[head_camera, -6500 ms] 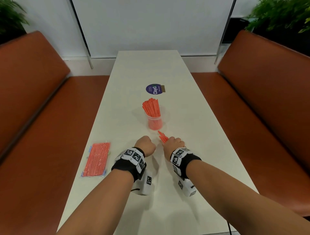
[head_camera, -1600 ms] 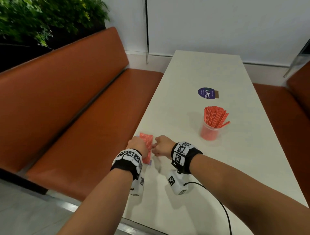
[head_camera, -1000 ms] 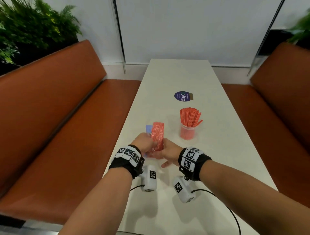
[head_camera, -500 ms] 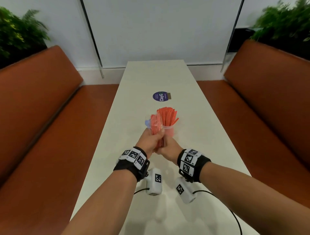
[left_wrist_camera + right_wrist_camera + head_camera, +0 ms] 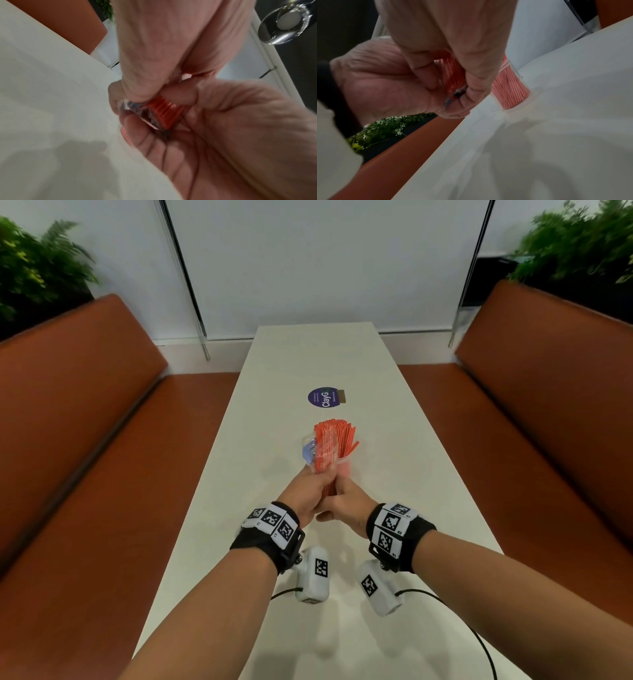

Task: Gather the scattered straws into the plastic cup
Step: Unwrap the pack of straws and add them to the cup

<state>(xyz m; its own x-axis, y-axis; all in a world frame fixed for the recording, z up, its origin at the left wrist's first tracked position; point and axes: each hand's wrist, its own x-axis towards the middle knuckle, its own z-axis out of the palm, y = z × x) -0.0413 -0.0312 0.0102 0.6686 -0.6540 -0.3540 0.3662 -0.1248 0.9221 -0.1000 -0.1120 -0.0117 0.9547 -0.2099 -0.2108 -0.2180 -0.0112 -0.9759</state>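
— Where's the straw packet (image 5: 324,455)?
— Upright just near of the cup (image 5: 343,468) on the desk (image 5: 394,474) — left hand (image 5: 306,494) and right hand (image 5: 346,505) both clamped round its lower end.
— Handling?
— Light, slippery wrapper — grip low, firmly.

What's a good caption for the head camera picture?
Both hands grip a wrapped pack of orange straws before the full cup.

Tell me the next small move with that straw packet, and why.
Probably tear open the packet's lower end. Both hands, left and right, grip it upright beside the cup. Its red straws look sealed in clear wrap, so none can reach the cup yet.
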